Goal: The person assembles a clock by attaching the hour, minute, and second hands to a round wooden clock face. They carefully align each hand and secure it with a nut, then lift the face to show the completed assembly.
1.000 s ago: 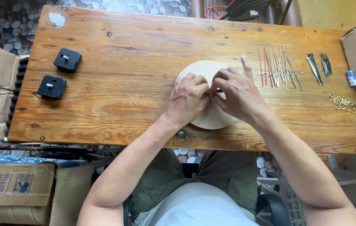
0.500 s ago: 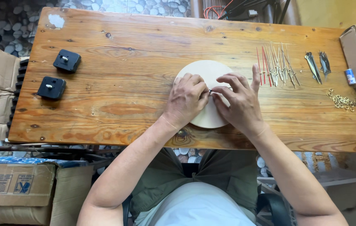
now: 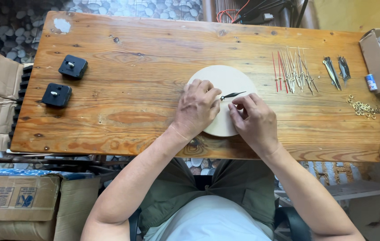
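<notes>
Both hands on round pale clock dial [image 3: 225,78]: left hand [image 3: 196,107] flat, ungripping; right hand [image 3: 254,120] fingertips pinch black clock hand [image 3: 231,95]. Open brown cardboard box [image 3: 374,60] far right.

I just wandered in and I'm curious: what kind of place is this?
Probably a small home workshop for putting clocks together: a rough wooden table holds a round pale disc, rows of clock hands and black clock movements.

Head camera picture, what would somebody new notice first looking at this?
First the pale round wooden disc in the middle of the long wooden table, with the left hand and right hand on it beside a black clock hand at its centre. Next, the row of thin red and metal clock hands to the right, and two black square clock mechanisms on the left.
</notes>
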